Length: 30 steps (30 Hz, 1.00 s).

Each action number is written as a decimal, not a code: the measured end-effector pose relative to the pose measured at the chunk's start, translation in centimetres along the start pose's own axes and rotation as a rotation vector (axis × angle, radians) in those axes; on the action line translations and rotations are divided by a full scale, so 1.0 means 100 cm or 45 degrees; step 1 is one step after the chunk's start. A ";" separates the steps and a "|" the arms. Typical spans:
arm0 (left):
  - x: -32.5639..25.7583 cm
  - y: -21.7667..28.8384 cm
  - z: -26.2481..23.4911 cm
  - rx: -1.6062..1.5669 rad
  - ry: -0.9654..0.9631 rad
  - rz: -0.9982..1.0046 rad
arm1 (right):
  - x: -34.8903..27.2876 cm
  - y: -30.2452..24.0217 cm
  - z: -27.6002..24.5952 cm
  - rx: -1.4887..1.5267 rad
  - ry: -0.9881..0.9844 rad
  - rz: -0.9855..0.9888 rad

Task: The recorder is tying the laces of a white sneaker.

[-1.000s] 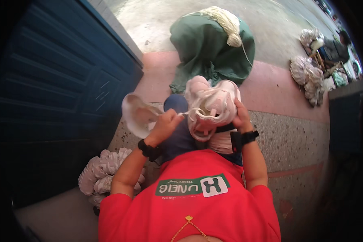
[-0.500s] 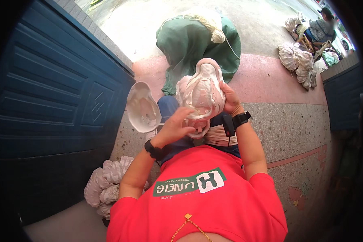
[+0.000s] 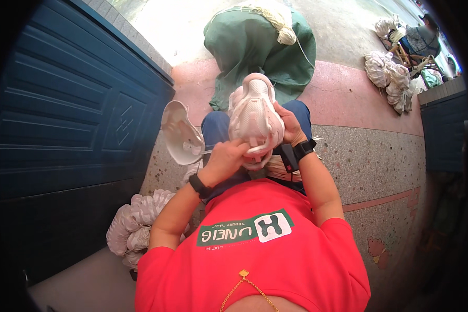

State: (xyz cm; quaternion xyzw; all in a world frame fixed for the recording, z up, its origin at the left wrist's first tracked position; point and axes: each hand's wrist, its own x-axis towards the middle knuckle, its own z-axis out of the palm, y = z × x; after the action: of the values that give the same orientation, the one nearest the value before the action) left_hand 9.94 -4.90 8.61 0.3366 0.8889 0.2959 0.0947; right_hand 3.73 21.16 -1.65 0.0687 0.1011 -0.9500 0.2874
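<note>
Over my lap I hold a whitish-pink sneaker upper (image 3: 250,122), its rounded pink-edged end pointing away from me. My right hand (image 3: 290,126) is closed round the upper's right side. At its near left edge, my left hand (image 3: 225,160) has its fingers bent and pressed in against the upper; what the fingertips pinch is too small to make out. Another white upper (image 3: 181,134) hangs beside my left knee, hollow side showing, with a pale cord running from it toward my left hand. Part of a further upper shows behind the held one.
Ahead stands a green cloth-covered heap (image 3: 260,49) with a hank of cream laces (image 3: 286,35) on top. Bundled uppers (image 3: 140,223) lie at my left, beside a blue door (image 3: 78,114). More bundles (image 3: 390,78) and a seated person (image 3: 422,39) are at far right.
My left hand has gone from spread fingers to fingers closed in at the upper's near edge. The held upper has shifted slightly left and turned a little.
</note>
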 end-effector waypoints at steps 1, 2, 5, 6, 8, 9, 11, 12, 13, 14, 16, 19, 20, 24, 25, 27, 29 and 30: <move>0.002 0.000 0.003 0.086 -0.017 -0.044 | 0.003 0.001 0.004 0.019 0.012 -0.013; -0.001 0.000 0.002 0.136 0.071 -0.051 | 0.000 0.001 0.007 -0.117 0.205 -0.178; -0.010 -0.014 -0.004 0.052 0.288 -0.121 | -0.031 0.009 -0.013 -0.481 0.771 -0.353; -0.011 -0.016 -0.005 -0.125 0.352 -0.164 | -0.047 0.015 -0.027 -0.542 0.875 -0.366; -0.014 -0.020 -0.002 -0.380 0.396 -0.268 | -0.081 0.056 -0.048 -0.418 0.932 -0.103; -0.012 -0.022 -0.002 -0.458 0.371 -0.315 | -0.085 0.077 -0.042 -0.343 0.981 0.054; -0.010 -0.020 -0.008 -0.540 0.305 -0.352 | -0.084 0.106 -0.038 -0.216 1.024 0.238; -0.011 -0.016 -0.012 -0.546 0.261 -0.347 | -0.078 0.115 -0.042 -0.167 1.018 0.269; -0.010 -0.014 -0.014 -0.554 0.217 -0.339 | -0.071 0.122 -0.040 -0.119 1.014 0.298; -0.017 -0.007 -0.019 -0.499 0.134 -0.311 | -0.066 0.122 -0.039 -0.053 1.015 0.242; -0.029 0.004 -0.018 -0.386 0.042 -0.245 | -0.063 0.122 -0.036 0.046 1.006 0.193; -0.035 0.004 0.000 -0.162 0.005 -0.121 | -0.062 0.116 -0.033 0.042 0.942 0.203; -0.032 0.000 0.010 -0.098 0.008 -0.117 | -0.061 0.116 -0.032 -0.020 0.895 0.209; -0.009 -0.020 0.031 -0.184 0.089 -0.163 | -0.051 0.104 -0.036 -0.182 0.751 0.234; -0.003 -0.024 0.031 -0.243 0.109 -0.171 | -0.045 0.099 -0.042 -0.203 0.780 0.209; 0.000 -0.044 0.033 -0.223 0.167 -0.142 | -0.036 0.089 -0.054 -0.252 0.844 0.167; 0.001 -0.063 0.037 -0.267 0.206 -0.185 | -0.018 0.083 -0.069 -0.249 1.024 0.035; 0.000 -0.071 0.044 -0.369 0.251 -0.251 | -0.008 0.078 -0.079 -0.249 1.087 0.008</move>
State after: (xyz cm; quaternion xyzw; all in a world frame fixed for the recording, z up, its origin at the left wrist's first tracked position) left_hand 7.70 -7.08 0.90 0.2001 0.8708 0.4414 0.0830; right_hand 9.31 17.09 -10.33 0.4280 0.2999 -0.8216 0.2278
